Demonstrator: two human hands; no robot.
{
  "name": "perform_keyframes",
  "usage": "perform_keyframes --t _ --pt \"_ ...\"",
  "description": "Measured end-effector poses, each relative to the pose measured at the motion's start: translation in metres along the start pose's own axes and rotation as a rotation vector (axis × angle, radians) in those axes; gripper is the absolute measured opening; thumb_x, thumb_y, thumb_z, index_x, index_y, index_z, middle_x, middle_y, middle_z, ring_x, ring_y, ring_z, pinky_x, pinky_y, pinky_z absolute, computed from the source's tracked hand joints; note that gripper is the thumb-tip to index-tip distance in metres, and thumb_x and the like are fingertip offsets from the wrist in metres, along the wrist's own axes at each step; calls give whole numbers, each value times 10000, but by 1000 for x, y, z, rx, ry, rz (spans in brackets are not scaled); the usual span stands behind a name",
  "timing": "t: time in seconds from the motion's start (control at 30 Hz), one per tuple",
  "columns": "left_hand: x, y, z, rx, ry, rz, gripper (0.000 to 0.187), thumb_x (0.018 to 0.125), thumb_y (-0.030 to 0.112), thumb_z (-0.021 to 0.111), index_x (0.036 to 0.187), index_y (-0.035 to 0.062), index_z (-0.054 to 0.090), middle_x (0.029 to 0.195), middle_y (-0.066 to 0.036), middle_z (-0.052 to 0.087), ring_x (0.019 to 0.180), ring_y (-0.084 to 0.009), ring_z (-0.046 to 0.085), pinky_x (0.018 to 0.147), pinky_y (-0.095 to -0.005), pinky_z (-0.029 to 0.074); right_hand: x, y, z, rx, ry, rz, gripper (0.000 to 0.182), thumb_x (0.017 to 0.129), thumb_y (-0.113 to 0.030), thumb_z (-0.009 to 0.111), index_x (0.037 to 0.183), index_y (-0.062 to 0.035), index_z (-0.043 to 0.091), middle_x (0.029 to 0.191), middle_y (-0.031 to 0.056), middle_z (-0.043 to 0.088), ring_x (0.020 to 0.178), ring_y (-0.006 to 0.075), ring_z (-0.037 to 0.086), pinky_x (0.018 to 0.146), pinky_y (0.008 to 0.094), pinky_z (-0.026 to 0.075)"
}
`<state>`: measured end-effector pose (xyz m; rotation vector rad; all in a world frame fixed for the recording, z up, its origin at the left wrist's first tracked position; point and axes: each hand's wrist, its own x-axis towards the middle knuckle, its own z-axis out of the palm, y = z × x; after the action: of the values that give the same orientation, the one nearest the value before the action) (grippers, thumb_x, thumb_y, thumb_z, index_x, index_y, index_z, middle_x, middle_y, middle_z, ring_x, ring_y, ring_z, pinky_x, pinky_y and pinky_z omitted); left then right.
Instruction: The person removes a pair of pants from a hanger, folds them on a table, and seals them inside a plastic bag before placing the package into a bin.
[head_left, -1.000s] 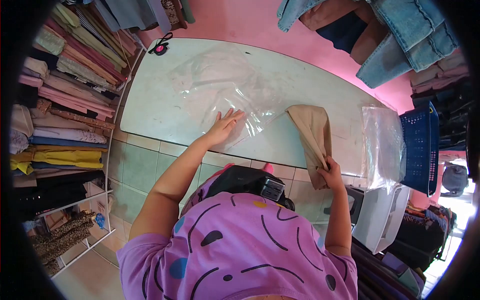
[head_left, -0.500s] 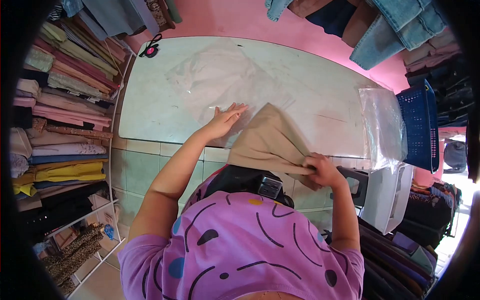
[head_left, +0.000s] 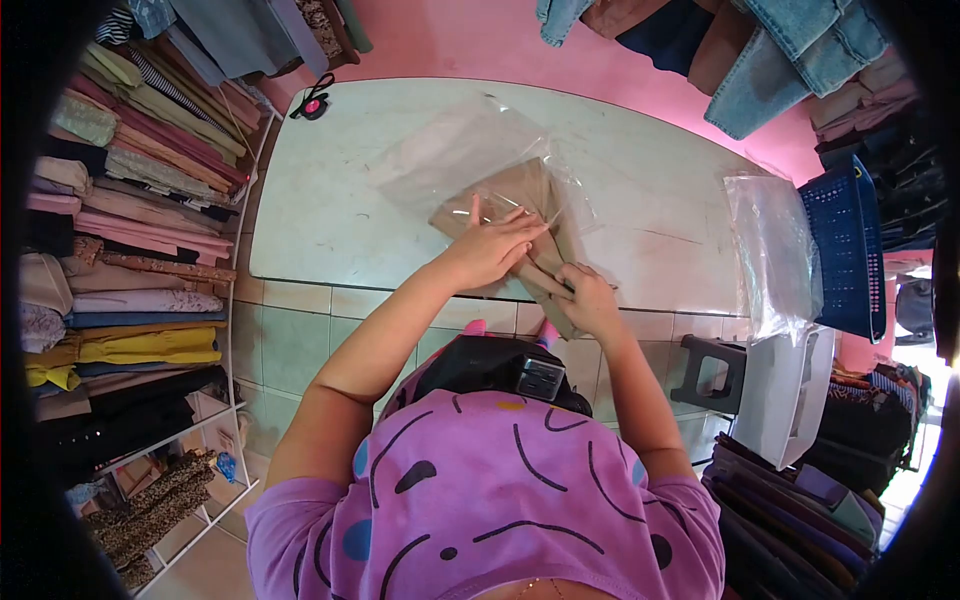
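Head view: I am seeing the left hand (head_left: 490, 252) lying flat, fingers spread, on the clear plastic bag (head_left: 470, 150) over the folded tan cloth (head_left: 510, 195). The right hand (head_left: 588, 300) is pinching the cloth's near end. Bag and cloth are resting near the front edge of the pale table (head_left: 330, 200). A stack of clear bags (head_left: 775, 250) is sitting at the table's right end.

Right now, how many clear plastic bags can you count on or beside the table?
2. One bag lies mid-table under both hands, around the tan cloth. A second bag hangs at the table's right end beside the blue basket. More may be stacked there.
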<state>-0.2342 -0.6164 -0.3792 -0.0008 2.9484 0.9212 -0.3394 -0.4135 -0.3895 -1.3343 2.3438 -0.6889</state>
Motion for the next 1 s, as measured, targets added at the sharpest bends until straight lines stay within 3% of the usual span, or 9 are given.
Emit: perform_keyframes --t 0.13,0.2,0.23,0.3,0.33,0.4,0.6,0.87,1.0 --pt "-31 -3 -4 285 380 10 598 862 219 566 1396 189 299 1422 -113 317 1343 -331 223 1036 -615 17 9 -6 19 32 98 19 210 659 -89 650 840 -62 548 822 145 593 807 354 584 701 431 473" --pt "-48 -20 22 129 862 -355 755 805 172 640 1415 97 202 1388 -212 307 1269 -353 340 1021 -583 177 9 -9 20 45 108 45 211 658 -91 655 838 -61 548 819 147 593 801 354 584 701 433 473" --pt "-55 -31 39 132 857 -355 755 805 172 640 1415 97 202 1388 -212 307 1269 -353 340 1021 -583 177 8 -11 21 50 108 71 213 657 -93 659 836 -60 547 816 149 592 795 354 585 700 435 473" --pt "-65 -48 70 -625 882 -547 804 791 39 629 1417 50 125 1283 -256 424 1141 -289 490 951 -426 377 7 -12 22 50 105 68 213 658 -95 661 835 -60 548 817 152 592 794 355 586 701 436 474" --pt "-65 -47 74 -629 883 -551 804 791 39 629 1417 50 125 1283 -256 424 1141 -289 490 951 -426 377 7 -12 22 46 104 64 213 659 -98 663 835 -60 549 818 155 592 794 357 586 702 437 474" --pt "-61 -42 85 -1226 835 -582 714 830 -24 553 1419 36 154 1106 -169 576 865 -162 592 753 -273 493 9 -18 21 46 86 87 210 662 -98 661 836 -59 550 826 159 593 798 360 587 703 437 475" --pt "-59 -37 72 -1273 546 -545 550 827 -57 491 1351 -5 334 886 -79 632 755 -116 592 725 -227 471 30 -39 24 72 113 130 203 678 -112 652 847 -58 552 863 161 599 818 365 591 708 439 475" --pt "-65 -47 68 -1155 417 -452 588 805 -35 505 1364 12 330 813 -44 610 720 -94 561 692 -216 457 54 -46 23 15 80 122 210 683 -134 652 854 -63 554 870 146 604 818 344 600 699 437 479" --pt "-65 -44 59 -1068 351 -517 562 792 5 533 1334 22 387 811 -52 623 727 -106 569 674 -240 471 52 -22 28 -72 89 -45 206 681 -121 655 854 -72 555 857 133 607 814 325 608 693 432 481"
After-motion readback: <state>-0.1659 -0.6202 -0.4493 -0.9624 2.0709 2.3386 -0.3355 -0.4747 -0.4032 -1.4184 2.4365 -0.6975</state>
